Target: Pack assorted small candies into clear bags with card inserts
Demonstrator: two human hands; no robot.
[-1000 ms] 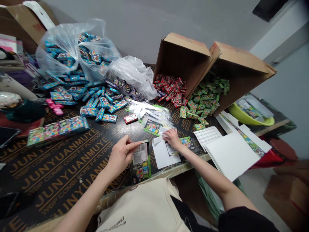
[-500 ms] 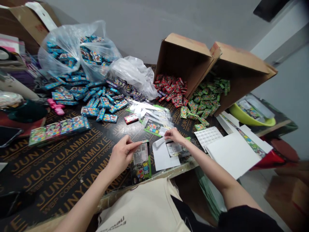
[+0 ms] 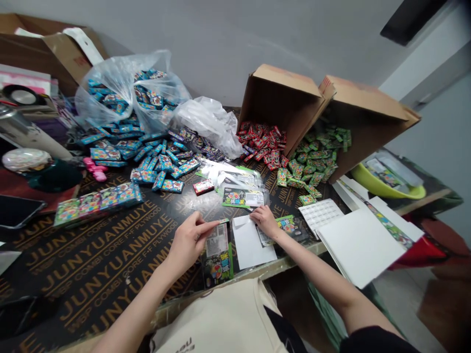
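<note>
My left hand [image 3: 192, 239] has its index finger stretched along the top edge of a black-and-green printed packet [image 3: 220, 264], with the thumb tucked below; it appears to grip that edge. The packet lies flat near the table's front edge. Beside it, a white paper sheet [image 3: 252, 247] has a fold at its top. My right hand [image 3: 265, 221] is closed at the sheet's upper right corner, fingertips on the fold. Under the right hand and wrist, another black-and-green packet [image 3: 290, 224] is partly hidden. A similar packet [image 3: 241, 197] lies just beyond the sheet.
Small blue boxes [image 3: 162, 164] spill from a clear plastic bag [image 3: 106, 93]. Red boxes [image 3: 263, 139] and green boxes [image 3: 312, 162] lie before tilted cartons [image 3: 283, 78]. White sheets [image 3: 362, 240] and a sticker sheet [image 3: 320, 215] are at right, near a yellow-green basin [image 3: 390, 184].
My right hand has moved slightly down onto the sheet, and the raised top flap now lies flatter. My left hand stays at the packet's edge. The camera view has tilted a little.
</note>
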